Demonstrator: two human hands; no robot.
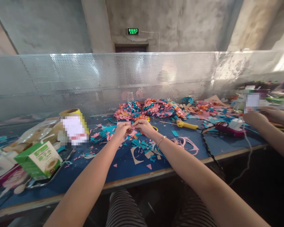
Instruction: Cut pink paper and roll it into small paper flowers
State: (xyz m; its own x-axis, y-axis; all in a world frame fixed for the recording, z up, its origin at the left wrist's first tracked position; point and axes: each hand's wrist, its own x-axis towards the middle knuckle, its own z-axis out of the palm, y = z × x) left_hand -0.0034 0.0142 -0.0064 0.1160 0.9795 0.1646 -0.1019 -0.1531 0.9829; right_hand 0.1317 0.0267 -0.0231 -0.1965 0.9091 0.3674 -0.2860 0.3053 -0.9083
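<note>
My left hand (123,130) and my right hand (144,127) meet over the middle of the table, fingers pinched together and fingertips nearly touching. Whatever lies between them is too small and hidden to make out. Just behind them sits a heap of pink, blue and orange paper flowers (153,107). Yellow scissor handles (154,128) show partly beside my right hand. Blue paper scraps (142,144) and a cream cut-out piece (136,155) lie in front of my hands.
A yellow-handled tool (188,125) with a dark cord (204,142) lies to the right. At left are a green carton (39,160) on a metal tray and a blurred yellow container (75,126). Another person's hands (257,119) are at far right. A perforated metal screen (104,82) stands behind.
</note>
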